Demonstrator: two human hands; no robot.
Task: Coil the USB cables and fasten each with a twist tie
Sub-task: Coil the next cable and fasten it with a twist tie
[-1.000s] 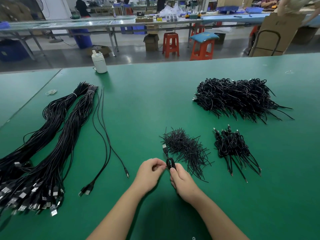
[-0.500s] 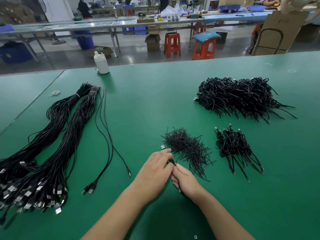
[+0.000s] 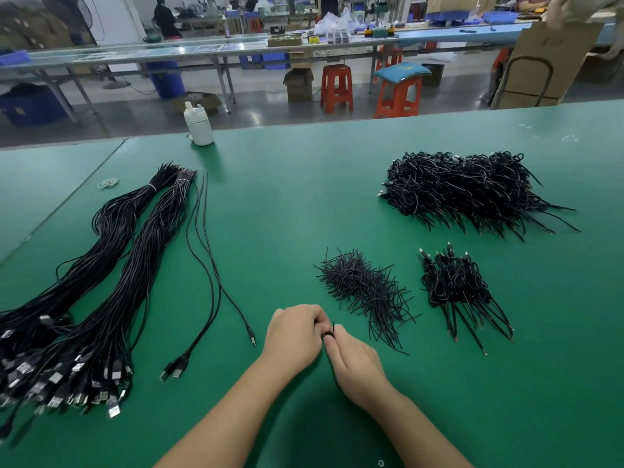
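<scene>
Hands — left (image 3: pixel 293 336) | right (image 3: pixel 354 363) | fingertips pinching coiled cable (image 3: pixel 328 335) — knuckles up

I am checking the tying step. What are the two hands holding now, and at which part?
Both hands, left and right, pinch a small coiled cable between their fingertips, at its middle, where a twist tie end sticks up. Most of the coil is hidden.
</scene>
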